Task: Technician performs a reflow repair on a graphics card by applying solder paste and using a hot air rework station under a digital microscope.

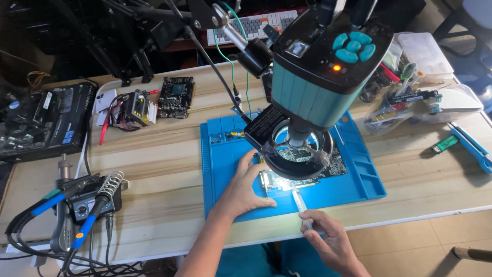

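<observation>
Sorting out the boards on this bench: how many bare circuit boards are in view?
2. One circuit board lies at the back of the table, left of the blue mat. Another board sits on the mat under the microscope, beside the left hand. Others may be hidden.

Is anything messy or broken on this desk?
Nothing looks broken or spilled. The left hand rests on the blue mat beside the circuit board under the microscope, and the right hand holds a syringe. Only the cables at the left edge look tangled.
</observation>
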